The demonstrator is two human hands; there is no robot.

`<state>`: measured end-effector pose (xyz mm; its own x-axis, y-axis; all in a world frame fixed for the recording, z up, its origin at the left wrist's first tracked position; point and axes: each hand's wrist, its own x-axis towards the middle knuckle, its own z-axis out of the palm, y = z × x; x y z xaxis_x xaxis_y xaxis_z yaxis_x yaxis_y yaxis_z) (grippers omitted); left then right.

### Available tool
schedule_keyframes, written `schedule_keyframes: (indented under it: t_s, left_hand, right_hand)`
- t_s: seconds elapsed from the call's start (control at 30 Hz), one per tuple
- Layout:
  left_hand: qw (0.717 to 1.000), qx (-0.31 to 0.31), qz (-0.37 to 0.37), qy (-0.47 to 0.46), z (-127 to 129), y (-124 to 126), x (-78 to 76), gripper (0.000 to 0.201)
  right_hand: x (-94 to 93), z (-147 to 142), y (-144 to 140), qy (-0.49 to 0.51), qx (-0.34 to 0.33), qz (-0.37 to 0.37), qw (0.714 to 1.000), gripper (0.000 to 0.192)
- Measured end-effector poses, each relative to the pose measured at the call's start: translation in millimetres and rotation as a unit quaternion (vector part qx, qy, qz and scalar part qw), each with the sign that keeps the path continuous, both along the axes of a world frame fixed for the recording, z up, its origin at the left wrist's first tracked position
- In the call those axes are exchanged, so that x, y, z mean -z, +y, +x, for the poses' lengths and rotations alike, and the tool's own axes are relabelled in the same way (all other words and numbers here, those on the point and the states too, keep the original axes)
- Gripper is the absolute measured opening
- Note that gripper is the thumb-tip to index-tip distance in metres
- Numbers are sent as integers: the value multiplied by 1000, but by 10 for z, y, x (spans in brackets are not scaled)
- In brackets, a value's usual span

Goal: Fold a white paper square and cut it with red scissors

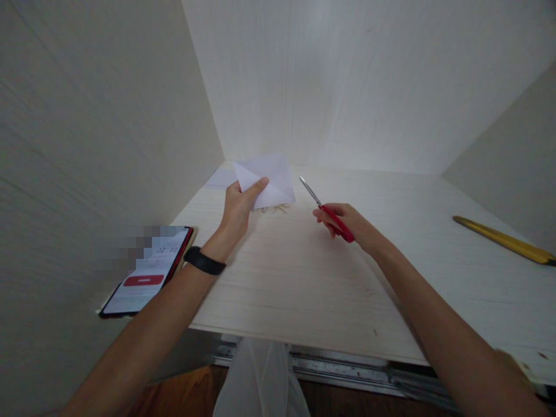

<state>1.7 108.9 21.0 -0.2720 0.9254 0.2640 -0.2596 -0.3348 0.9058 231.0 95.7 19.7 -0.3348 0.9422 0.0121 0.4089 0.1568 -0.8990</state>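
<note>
phone (145, 275): lit screen, red case, at the desk's left edge by the wall; ruler (504, 240): yellow, flat at far right | desk (304, 289): pale wood grain; white bag (260, 379): below the front edge

A pale wood-grain table (304, 289) sits in an alcove of matching whitish panels: a back wall (347, 87) and side walls (87, 116) left and right. Metal rails (347, 370) run beneath its near edge, over brown floor (191, 394).
</note>
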Motion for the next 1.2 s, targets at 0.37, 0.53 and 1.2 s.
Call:
schedule_keyframes:
  t_s: [0.37,0.53,1.2]
  left_hand:
    - [1000,-8,-1,-24,-22,11,6,29]
    - [999,-16,0,-43,-21,16,-9,32]
    - [998,22,-8,-61,-42,39,22,30]
  right_hand:
    - [15,0,-9,-18,-24,-20,999,43]
    - [-35,-8,-77,-28,-63,-31,997,43]
    - [-50,-3,-95,-41,-144,-89,985,40]
